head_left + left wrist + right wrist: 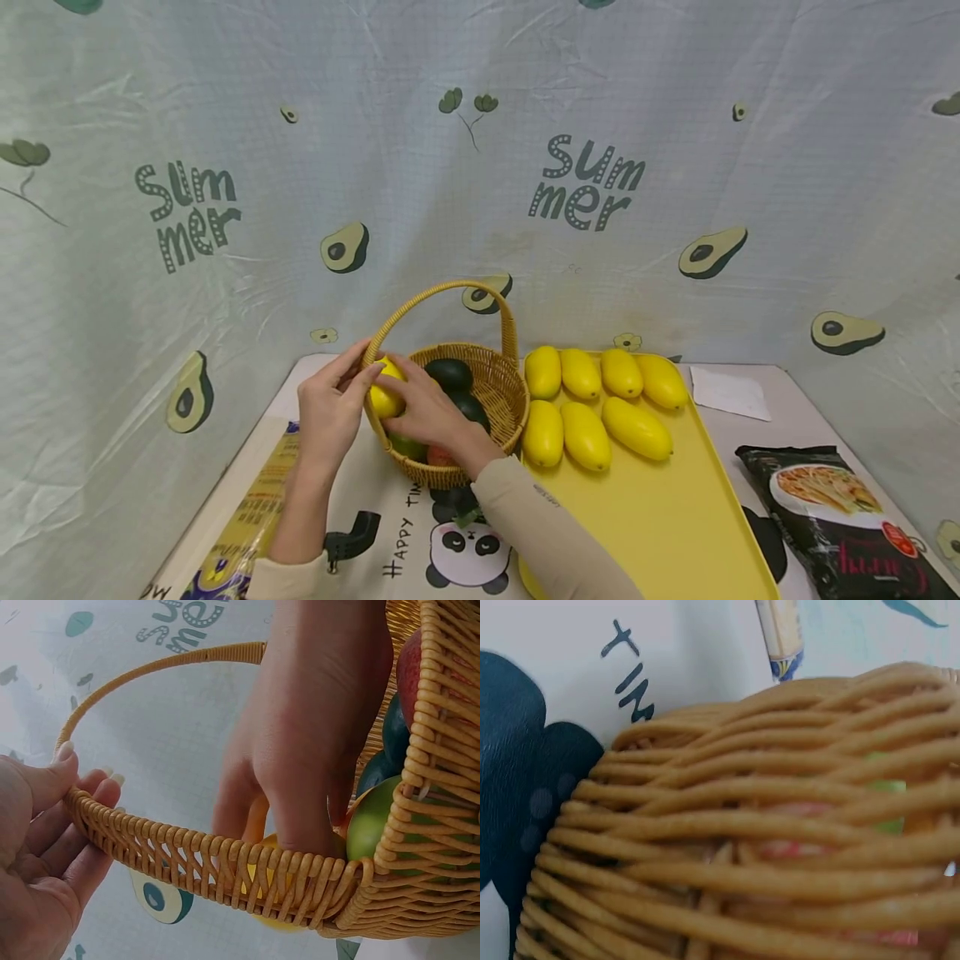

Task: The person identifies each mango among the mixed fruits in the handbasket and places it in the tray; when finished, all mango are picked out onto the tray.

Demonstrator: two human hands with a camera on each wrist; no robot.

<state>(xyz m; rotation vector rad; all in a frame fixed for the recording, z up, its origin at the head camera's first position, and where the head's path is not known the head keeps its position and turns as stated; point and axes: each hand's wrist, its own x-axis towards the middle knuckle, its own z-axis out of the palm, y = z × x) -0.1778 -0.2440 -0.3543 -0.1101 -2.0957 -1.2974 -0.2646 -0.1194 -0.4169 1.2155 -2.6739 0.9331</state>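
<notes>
A woven wicker basket [504, 392] with a tall arched handle [442, 287] stands mid-table. My left hand [330, 404] holds the handle's left side, its thumb and fingers around the wicker in the left wrist view. Inside the basket's left edge, my right hand [431, 408] grips a yellow mango [385, 400], its fingers over the fruit. Dark green avocados [448, 375], a green fruit [408, 447] and a red fruit [441, 456] lie in the basket. Woven basket wall [727, 825] fills most of the right wrist view, where that hand is out of sight.
A yellow tray [660, 517] right of the basket bears several yellow mangoes [585, 435]. Farther right are a black noodle packet [847, 525] and a white paper [729, 393]. A gold packet [251, 517] lies at left. Patterned curtains enclose the table.
</notes>
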